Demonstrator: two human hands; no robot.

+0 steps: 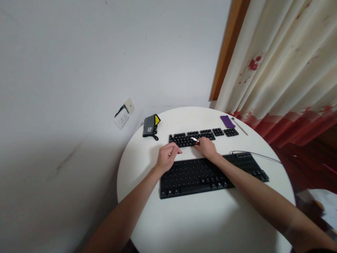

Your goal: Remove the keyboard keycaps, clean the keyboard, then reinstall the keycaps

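Note:
My right hand [206, 147] is closed on a small silvery metal tool [194, 139], whose tip points left over several loose black keycaps [181, 141] laid out in rows. The tool's exact kind is too small to make out. My left hand [167, 156] hovers by the near left end of those rows with its fingers curled together; whatever it may hold is hidden. Below both hands lies a black keyboard [189, 172]. Most of its upper rows look bare of caps, while keys remain along its front edge. My right forearm crosses over it.
On the round white table [189, 225] a grey and yellow cloth [149, 125] lies at the back left. A purple cloth [228, 121] and a thin brush [240, 126] lie at the back right. A cable [263, 155] runs off the right edge. A wall stands close on the left.

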